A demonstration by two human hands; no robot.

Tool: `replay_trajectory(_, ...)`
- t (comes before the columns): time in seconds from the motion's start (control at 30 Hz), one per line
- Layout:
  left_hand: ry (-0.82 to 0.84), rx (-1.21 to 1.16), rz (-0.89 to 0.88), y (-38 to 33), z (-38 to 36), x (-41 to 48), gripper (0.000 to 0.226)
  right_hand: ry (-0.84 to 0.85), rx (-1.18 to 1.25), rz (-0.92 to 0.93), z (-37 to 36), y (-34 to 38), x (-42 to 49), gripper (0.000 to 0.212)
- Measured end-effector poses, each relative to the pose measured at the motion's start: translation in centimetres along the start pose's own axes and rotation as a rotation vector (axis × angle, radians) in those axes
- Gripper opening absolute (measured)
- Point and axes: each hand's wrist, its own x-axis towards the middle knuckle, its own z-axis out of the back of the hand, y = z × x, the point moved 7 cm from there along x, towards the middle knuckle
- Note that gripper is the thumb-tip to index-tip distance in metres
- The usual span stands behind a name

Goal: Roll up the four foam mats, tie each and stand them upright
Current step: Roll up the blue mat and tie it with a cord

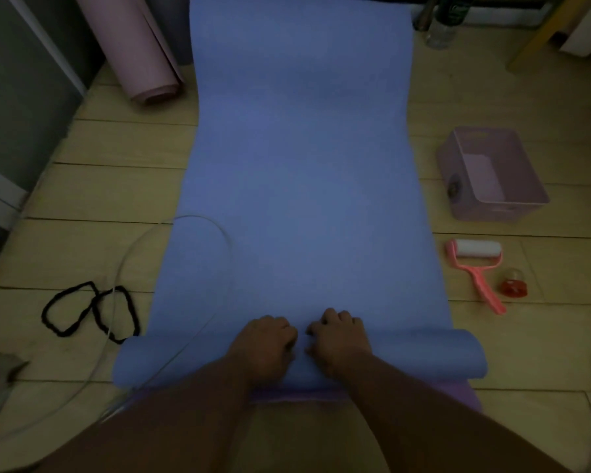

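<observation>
A blue foam mat [301,158] lies stretched out on the wooden floor, running away from me. Its near end is rolled into a thick tube [423,353] across the frame. My left hand [265,343] and my right hand [338,339] sit side by side on the middle of that roll, fingers curled over its top. A purple mat edge [464,394] shows under the roll. A pink rolled mat [133,46] stands leaning at the far left. Black tie loops [89,310] lie on the floor left of the mat.
A thin pale cable [123,268] curves over the mat's left edge. On the right lie a purple plastic basket [492,175], a pink lint roller [475,264] and a small red bottle [514,285]. A clear bottle [440,25] stands at the far right.
</observation>
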Motion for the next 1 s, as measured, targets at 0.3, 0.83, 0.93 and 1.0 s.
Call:
replay_trajectory(0.3, 0.127, 0.017, 0.022, 0.5, -0.4, -0.1, 0.055, 0.001, -0.02, 0.028, 0.6, -0.2, 0.3, 0.049)
replay_trajectory(0.83, 0.094, 0.194, 0.047, 1.7, 0.9, 0.3, 0.071, 0.138, -0.001, 0.092, 2.9, -0.5, 0.7, 0.043)
replay_trajectory(0.93, 0.263, 0.104, 0.153, 2.1, 1.0, 1.7, 0.052, 0.225, 0.047, 0.091, 2.7, -0.4, 1.4, 0.055)
replay_trajectory(1.0, 0.385, 0.079, 0.177, 2.4, 1.1, 2.3, 0.053, 0.267, 0.113, 0.093, 2.3, -0.4, 1.4, 0.069)
